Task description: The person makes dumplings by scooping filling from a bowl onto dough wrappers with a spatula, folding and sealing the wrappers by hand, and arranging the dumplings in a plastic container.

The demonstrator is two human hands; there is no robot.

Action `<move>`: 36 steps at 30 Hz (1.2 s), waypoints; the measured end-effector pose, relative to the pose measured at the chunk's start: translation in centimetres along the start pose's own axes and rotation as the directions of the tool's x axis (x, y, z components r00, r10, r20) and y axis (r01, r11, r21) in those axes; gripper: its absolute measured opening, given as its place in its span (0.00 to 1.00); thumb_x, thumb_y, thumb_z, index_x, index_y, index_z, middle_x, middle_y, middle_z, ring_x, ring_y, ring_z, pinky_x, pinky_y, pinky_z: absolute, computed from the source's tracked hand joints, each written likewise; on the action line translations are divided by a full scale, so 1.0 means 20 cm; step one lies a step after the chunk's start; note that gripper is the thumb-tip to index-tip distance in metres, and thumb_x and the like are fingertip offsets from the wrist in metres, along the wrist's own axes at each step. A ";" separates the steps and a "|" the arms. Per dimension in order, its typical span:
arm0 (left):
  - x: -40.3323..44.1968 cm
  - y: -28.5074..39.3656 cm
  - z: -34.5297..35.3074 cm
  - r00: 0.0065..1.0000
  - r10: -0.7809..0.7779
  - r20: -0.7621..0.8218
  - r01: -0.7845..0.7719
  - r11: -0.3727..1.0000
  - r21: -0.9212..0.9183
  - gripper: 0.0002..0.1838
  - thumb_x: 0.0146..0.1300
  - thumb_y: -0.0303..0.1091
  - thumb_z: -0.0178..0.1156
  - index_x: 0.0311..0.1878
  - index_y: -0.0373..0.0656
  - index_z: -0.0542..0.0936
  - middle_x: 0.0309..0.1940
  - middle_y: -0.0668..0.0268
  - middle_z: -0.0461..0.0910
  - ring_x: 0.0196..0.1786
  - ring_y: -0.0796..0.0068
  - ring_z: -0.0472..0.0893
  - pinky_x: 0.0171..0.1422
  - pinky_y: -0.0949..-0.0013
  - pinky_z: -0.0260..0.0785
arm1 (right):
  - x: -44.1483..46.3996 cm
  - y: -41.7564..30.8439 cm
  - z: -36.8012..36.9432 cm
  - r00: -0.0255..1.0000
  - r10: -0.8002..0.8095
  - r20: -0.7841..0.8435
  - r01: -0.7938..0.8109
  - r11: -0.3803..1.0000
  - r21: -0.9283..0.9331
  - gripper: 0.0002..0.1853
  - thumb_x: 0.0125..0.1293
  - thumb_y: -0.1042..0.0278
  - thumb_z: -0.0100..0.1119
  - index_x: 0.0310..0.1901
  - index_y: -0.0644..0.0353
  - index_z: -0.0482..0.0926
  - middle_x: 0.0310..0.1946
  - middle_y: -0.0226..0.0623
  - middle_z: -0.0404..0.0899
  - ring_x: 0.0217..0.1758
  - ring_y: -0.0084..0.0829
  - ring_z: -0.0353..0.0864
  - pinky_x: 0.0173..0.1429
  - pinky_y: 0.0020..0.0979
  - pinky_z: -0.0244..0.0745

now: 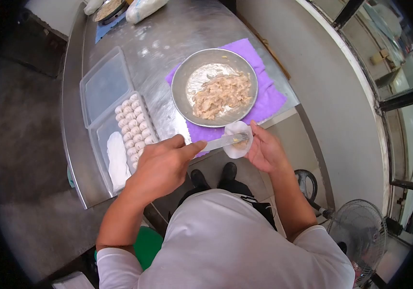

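Note:
My left hand grips a pale flat spatula, whose tip touches a little filling on a round white wrapper. The wrapper rests on the fingers of my right hand, its thumb at the edge. Just beyond them, a metal bowl of chunky pinkish filling stands on a purple cloth. To the left, a clear plastic box holds rows of folded dumplings and a folded white cloth.
The box's lid lies open on the metal table. At the table's far end are a white plastic bag and a round pan. A fan stands at the lower right, near the wall and windows.

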State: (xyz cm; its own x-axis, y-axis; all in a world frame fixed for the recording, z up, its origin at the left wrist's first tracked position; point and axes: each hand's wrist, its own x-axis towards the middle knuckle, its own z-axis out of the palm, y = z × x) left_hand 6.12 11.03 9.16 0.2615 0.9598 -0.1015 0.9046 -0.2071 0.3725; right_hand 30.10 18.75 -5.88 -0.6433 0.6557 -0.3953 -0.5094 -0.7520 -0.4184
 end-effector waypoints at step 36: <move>-0.29 -0.19 0.20 0.961 -0.258 0.103 -0.024 -0.448 -0.894 0.25 0.67 0.20 0.61 0.67 0.31 0.71 0.61 0.55 0.78 0.58 0.67 0.83 0.62 0.63 0.80 | -0.05 0.24 0.47 0.774 -0.341 0.534 0.631 0.340 -0.697 0.30 0.64 0.83 0.59 0.70 0.67 0.70 0.60 0.42 0.65 0.61 0.34 0.70 0.64 0.32 0.71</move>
State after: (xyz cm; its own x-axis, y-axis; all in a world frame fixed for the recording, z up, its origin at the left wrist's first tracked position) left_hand 2.42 5.47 4.69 0.0528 0.9559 -0.2888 -0.7120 0.2388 0.6603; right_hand 22.94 13.83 0.31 -0.6295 0.7274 0.2733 -0.1802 0.2055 -0.9619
